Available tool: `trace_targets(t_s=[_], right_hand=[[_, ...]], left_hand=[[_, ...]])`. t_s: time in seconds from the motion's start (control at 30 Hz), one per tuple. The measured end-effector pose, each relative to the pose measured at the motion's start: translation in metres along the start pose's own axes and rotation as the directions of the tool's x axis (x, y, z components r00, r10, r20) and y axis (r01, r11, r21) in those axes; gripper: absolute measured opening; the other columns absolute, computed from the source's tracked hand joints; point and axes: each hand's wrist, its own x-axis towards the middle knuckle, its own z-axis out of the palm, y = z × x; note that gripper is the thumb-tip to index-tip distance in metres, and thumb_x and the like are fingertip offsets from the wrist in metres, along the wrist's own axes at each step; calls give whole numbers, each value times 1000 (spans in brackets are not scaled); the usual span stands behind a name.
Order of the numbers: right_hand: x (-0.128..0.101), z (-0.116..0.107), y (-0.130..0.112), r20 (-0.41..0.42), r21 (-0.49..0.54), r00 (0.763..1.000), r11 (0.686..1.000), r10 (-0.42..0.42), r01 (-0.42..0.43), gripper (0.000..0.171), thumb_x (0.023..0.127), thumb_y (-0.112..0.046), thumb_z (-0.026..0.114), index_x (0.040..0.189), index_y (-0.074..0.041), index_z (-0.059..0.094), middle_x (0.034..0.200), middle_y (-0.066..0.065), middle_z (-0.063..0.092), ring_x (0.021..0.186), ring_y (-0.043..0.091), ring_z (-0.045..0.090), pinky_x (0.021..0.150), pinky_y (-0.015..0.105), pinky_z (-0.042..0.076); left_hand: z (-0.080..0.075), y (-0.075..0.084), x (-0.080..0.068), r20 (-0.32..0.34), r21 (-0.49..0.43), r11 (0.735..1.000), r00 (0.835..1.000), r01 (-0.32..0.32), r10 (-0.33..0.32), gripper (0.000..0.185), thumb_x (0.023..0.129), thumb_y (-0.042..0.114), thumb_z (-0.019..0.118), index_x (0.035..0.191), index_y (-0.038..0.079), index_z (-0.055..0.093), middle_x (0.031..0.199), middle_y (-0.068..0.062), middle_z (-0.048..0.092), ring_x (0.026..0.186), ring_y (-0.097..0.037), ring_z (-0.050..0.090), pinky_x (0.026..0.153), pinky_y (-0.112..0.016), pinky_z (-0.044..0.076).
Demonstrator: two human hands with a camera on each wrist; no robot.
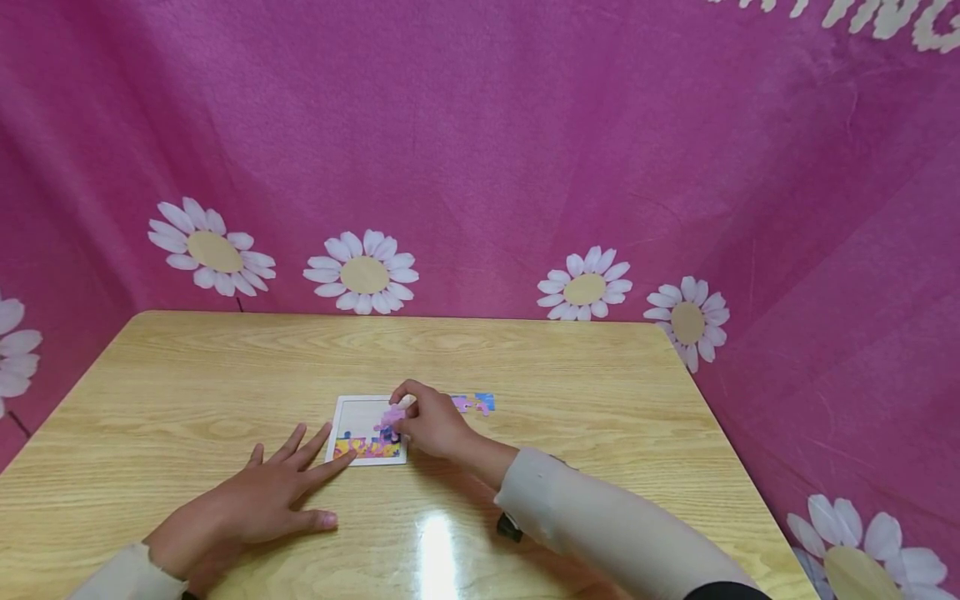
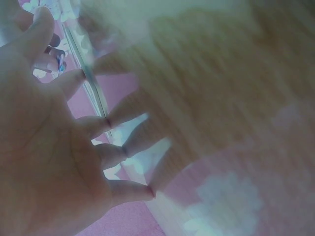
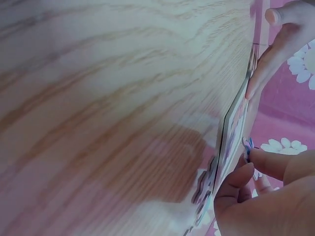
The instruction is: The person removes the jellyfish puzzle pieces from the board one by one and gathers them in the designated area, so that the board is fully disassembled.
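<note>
Resting flat on the wooden surface, the left hand lies with fingers spread, its fingertips touching the near left corner of the small puzzle board. The right hand curls over the board's right edge and pinches a pink puzzle piece against the picture, above the finished yellow row along the board's near edge. Two loose pieces lie just beside the right hand, on its far side. The board sits near the middle of the surface, well apart from every edge, with bare wood all round. A pink daisy-print cloth closes in the far and side edges.
</note>
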Motion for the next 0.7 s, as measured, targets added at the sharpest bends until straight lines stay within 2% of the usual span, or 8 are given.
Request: trace_targets(t_s=[0.5, 0.7], right_hand=[[-7, -16, 13, 26, 68, 999, 997, 31, -32, 24, 94, 2, 72, 113, -9, 64, 71, -2, 47, 53, 10, 45, 49, 22, 41], [-9, -21, 19, 8, 57, 999, 997, 48, -49, 23, 93, 2, 72, 112, -10, 65, 72, -2, 48, 54, 9, 44, 48, 22, 39]], left_hand=[[1, 0, 0, 1, 2, 1000, 1000, -12, 12, 85, 88, 75, 60, 160, 34, 40, 170, -19, 19, 153, -56, 11, 100, -89, 12], [1, 0, 0, -5, 11, 1000, 1000, -21, 21, 85, 88, 75, 60, 160, 34, 40, 170, -20, 19, 152, -56, 12, 100, -90, 12]])
